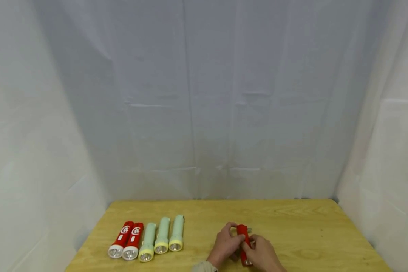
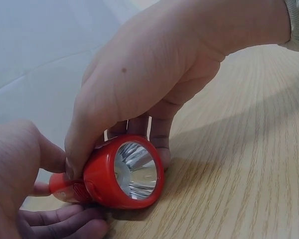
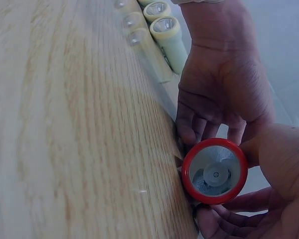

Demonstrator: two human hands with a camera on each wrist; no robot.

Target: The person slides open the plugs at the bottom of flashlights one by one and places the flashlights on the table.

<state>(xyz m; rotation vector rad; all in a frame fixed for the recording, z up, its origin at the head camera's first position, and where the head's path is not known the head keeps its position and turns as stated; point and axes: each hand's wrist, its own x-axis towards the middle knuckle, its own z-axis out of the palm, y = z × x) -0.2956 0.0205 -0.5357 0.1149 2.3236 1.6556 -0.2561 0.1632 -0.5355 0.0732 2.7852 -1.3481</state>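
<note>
A red flashlight (image 1: 242,231) lies lengthwise on the table between both hands, its lens end facing the near edge. My left hand (image 1: 225,243) grips it from the left; in the left wrist view the thumb is on top and the fingers reach down the other side of the red head (image 2: 100,174). From the right, my right hand (image 1: 262,254) holds the barrel between thumb and fingers. The right wrist view looks straight into the round reflector (image 3: 215,172), its fingers curled below the rim. A small metallic piece (image 1: 249,229) shows just right of the flashlight's far end.
To the left on the wooden table (image 1: 292,226) are two red flashlights with white heads (image 1: 135,238) and several pale green ones with yellow heads (image 1: 163,234), side by side, lenses toward the near edge. White sheeting (image 1: 210,113) hangs behind and on both sides.
</note>
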